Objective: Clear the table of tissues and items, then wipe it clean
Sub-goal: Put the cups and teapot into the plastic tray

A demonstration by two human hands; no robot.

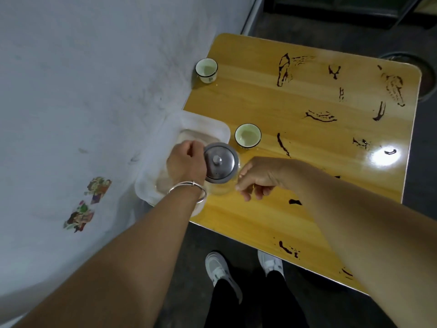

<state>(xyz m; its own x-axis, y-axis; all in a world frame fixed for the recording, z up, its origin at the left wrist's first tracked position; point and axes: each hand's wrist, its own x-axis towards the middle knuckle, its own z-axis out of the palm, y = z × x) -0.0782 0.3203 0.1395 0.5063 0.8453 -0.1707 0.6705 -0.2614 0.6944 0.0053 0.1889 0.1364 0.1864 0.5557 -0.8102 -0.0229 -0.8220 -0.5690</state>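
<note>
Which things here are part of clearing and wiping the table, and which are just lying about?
Job:
glass teapot, held by the left hand, right hand beside it
near cup
far cup
white tray
dark stains
table

Lying about:
wall stickers
round object on the floor

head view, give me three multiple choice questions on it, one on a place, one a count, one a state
1. Where on the table is the white tray?
A) far right corner
B) centre
C) wall-side edge, beside the teapot

2. How many cups stand on the table?
A) one
B) two
C) four

3. The teapot's lid is:
A) on the pot
B) lying in the tray
C) inside a cup

Answers:
1 C, the tray lies along the edge by the wall, next to the teapot.
2 B, a far cup and a near cup are the only ones in view.
3 A, the metal lid sits on top of the glass pot.
</note>
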